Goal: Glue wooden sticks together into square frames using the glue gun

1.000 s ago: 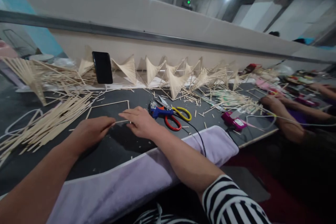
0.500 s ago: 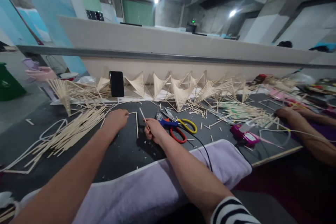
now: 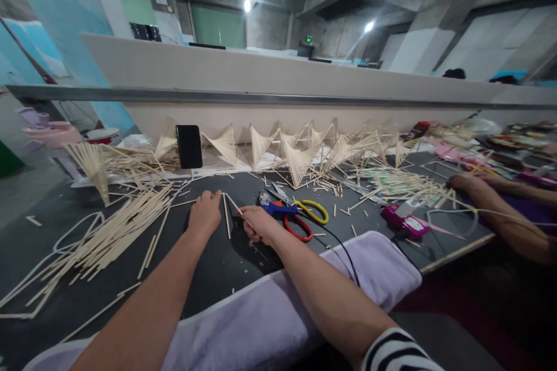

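Observation:
My left hand (image 3: 205,214) is closed, fingertips pinching thin wooden sticks where they meet at a corner. From that corner one wooden stick (image 3: 227,217) runs toward me along the dark table. My right hand (image 3: 260,224) grips another wooden stick (image 3: 234,204), whose far end reaches the corner by my left fingertips. Whether the ends touch is too small to tell. Just right of my right hand lie a blue glue gun (image 3: 278,208) with a black cord and scissors (image 3: 312,211) with one yellow and one red handle.
Loose sticks (image 3: 117,229) are piled at left. A black phone (image 3: 189,146) leans before a row of twisted stick models (image 3: 298,156). A lilac cloth (image 3: 243,313) covers the near edge. At right are a magenta glue gun (image 3: 405,221) and another person's arm (image 3: 500,208).
My left hand has moved right and closer to the stick corner. The stick in my right hand has tilted, its far end now at that corner. The view has shifted slightly.

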`<state>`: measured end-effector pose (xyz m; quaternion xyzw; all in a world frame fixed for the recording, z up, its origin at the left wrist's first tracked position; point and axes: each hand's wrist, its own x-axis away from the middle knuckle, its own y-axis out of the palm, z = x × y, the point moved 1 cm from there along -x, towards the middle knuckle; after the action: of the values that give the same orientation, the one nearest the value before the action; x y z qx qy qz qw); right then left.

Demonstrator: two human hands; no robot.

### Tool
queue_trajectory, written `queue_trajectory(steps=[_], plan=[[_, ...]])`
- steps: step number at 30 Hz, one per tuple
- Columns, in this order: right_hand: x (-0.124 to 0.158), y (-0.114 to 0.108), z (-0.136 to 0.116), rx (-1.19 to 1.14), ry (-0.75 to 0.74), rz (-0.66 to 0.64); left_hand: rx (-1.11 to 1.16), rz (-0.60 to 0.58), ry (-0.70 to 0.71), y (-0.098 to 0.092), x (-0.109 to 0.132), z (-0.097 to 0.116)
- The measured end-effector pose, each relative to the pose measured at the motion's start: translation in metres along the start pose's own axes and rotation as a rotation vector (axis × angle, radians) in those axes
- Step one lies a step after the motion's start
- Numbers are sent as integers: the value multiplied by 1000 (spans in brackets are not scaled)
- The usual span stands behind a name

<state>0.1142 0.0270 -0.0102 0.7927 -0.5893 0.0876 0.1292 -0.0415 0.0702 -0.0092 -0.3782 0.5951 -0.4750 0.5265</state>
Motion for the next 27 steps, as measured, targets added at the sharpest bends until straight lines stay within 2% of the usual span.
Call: queue_trajectory(steps=[9,13,17,22,25,27], plan=[[6,1,-5,-81,33,-29,34,-28,-4,2,0,0],[7,1,-5,-91,15,46,34,-37,-12,3,-2,0],[9,5,-5,-74,36,19,42,-34,-15,5,-4,-3],[4,4,-2,-63,-29,63,68,-34,-29,8,-2,1],[-2,3,2,-121,-112,90,94,20,-49,-1,-4,-4],[-4,3,3,-110,-166,109,102,34,-74,-13,-9,-19]])
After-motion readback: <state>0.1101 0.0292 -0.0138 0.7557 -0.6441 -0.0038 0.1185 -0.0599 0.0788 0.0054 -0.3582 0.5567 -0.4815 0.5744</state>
